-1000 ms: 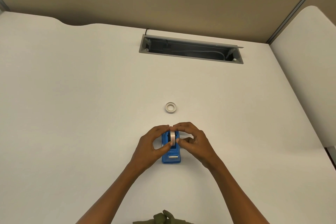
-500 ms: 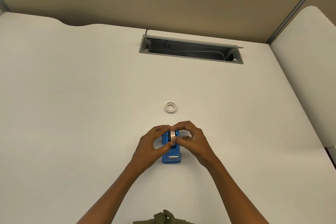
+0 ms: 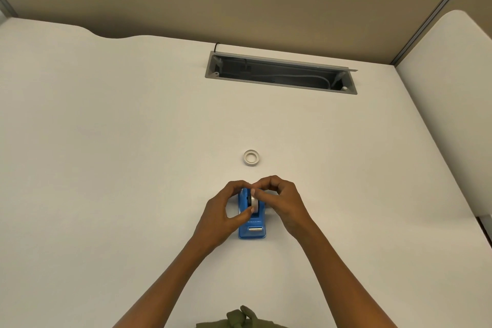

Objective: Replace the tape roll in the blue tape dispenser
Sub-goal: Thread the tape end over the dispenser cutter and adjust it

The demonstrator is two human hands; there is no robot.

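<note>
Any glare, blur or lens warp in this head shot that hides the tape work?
Head view: light is soft and even, no glare; the desk edges bow from the wide lens; hands cast only faint shadows. The tape roll in the blue dispenser is sharp but mostly covered by the left hand and right hand; the spare ring is clear.

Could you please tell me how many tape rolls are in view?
2: one white tape roll lying flat on the white desk; one held upright in the blue plastic tape dispenser by both hands.
</note>
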